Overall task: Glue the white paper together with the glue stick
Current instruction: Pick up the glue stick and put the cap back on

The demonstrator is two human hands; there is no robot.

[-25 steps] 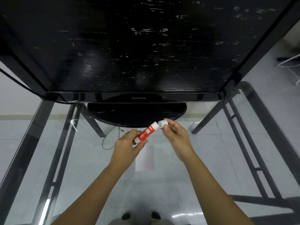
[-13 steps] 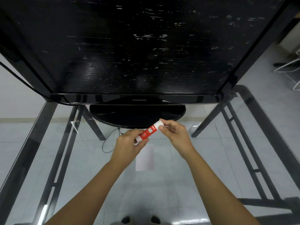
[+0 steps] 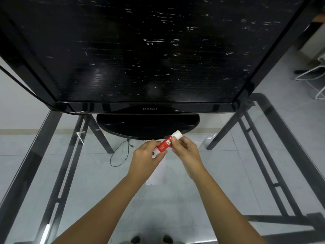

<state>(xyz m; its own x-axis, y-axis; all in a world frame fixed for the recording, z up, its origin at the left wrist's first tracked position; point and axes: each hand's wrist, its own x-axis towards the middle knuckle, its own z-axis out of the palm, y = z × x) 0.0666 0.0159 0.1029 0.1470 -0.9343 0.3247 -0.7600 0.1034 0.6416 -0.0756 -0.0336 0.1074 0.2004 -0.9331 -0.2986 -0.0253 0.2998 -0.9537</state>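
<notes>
Cap returned to the glue stick [image 3: 166, 143], having been held clear of its tip a second before.
Left hand [image 3: 146, 156] clenched the base; right hand [image 3: 184, 149] pinched the capped end. Directly beneath the grip, the white paper [image 3: 157, 176] lay on the glass table [image 3: 263, 155]; whether gluing was finished could not be told.

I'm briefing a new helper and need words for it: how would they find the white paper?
Start at the big black Samsung TV standing on the glass table. Below its round stand, both hands hold a red glue stick. The white paper lies flat on the glass beneath them, the only pale sheet there.
</notes>
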